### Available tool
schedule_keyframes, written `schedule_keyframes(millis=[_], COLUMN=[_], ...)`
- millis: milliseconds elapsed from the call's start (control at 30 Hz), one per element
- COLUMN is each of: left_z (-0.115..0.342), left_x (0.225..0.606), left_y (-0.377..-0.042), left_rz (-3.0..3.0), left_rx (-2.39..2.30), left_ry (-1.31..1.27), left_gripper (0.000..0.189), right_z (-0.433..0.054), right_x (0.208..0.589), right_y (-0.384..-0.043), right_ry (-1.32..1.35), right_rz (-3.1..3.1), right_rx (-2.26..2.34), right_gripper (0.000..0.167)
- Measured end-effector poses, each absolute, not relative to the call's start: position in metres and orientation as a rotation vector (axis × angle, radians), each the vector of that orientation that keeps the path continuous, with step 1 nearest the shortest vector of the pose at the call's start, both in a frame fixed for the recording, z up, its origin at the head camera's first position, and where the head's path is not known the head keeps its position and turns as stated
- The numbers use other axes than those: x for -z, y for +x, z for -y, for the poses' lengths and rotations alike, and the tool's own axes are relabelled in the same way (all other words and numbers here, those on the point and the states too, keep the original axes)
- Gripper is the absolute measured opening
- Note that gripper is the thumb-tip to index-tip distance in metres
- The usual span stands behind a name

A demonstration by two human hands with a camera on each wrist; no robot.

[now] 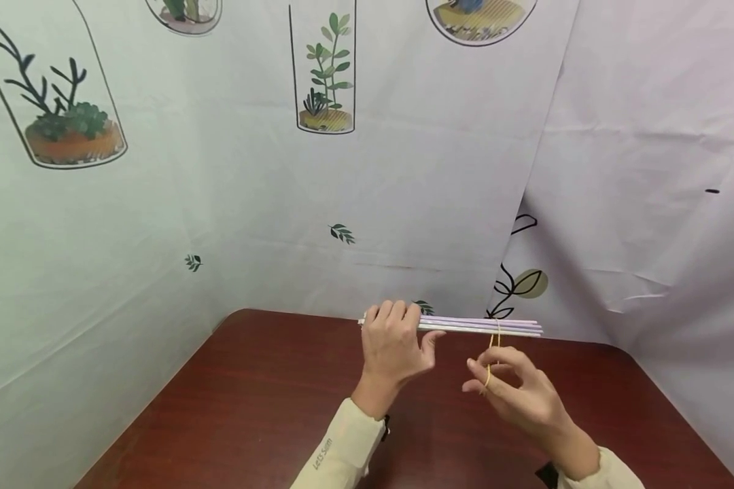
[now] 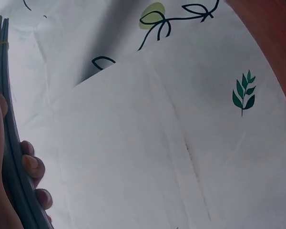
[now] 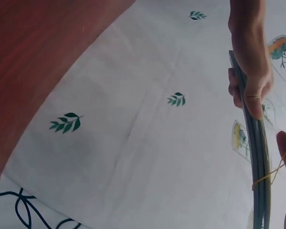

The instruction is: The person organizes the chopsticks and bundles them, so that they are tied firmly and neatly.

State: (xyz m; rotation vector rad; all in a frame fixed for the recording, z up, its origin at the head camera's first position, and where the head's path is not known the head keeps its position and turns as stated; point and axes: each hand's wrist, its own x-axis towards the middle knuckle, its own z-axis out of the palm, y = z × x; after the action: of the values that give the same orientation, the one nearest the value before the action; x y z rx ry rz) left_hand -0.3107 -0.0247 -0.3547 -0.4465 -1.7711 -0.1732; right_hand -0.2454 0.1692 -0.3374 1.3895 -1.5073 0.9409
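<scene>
Sticks [image 1: 465, 324] in a slim, roughly level bundle, clamped under the curled fingers of the left hand [image 1: 394, 343], with free ends reaching past its thumb and out beyond the right hand [image 1: 520, 387]. Band [image 1: 488, 375] looped round that free stretch, close to the tips, and drawn back toward the body to the right hand's bent fingers, hooked there under stretch. Hands apart from each other, linked only through sticks and band; table [image 1: 269, 380] beneath both, cloth [image 1: 404, 204] beyond. Exact path of the band among the right fingers too fine to tell.

Apparently mid-wrap, judging by the taut loop. Best to grip firmly with the left hand, so as not to let single sticks slide or fan out. Pull squarely across the bundle with the right hand rather than along it; otherwise likely to drag the loop off the nearby tips. Perhaps work it slightly toward the left thumb for a safer seat. Spread the right fingers enough to pass the loop cleanly over the ends. Ease off tension slowly, never releasing at full pull.
</scene>
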Motion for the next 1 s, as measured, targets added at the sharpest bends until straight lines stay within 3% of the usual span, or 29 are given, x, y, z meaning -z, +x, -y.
schedule_keyframes(millis=[100,267,433,567,700,1000], left_z=[0.025,0.026,0.026,0.026,0.025,0.024], left_x=[0.355,0.354,0.352,0.352,0.351,0.351], left_y=[-0.311,-0.311,-0.311,-0.311,-0.311,-0.31], left_rz=[1.791,1.78,1.75,1.724,1.699,1.695], left_rx=[0.177,0.18,0.199,0.215,0.246,0.259], left_ry=[-0.431,-0.425,-0.394,-0.397,-0.409,-0.401], left_gripper=[0.048,0.048,0.05,0.053,0.055,0.054], right_z=[-0.162,-0.157,-0.163,-0.171,-0.174,-0.175], right_x=[0.333,0.332,0.339,0.347,0.347,0.342], right_y=[-0.252,-0.252,-0.25,-0.249,-0.247,-0.249], right_ry=[1.281,1.173,0.991,0.907,0.731,0.606], right_rz=[1.16,1.075,1.185,1.268,1.285,1.243], right_rx=[-0.519,-0.615,-0.872,-1.325,-1.706,-1.9], right_gripper=[0.018,0.032,0.057,0.058,0.074,0.061])
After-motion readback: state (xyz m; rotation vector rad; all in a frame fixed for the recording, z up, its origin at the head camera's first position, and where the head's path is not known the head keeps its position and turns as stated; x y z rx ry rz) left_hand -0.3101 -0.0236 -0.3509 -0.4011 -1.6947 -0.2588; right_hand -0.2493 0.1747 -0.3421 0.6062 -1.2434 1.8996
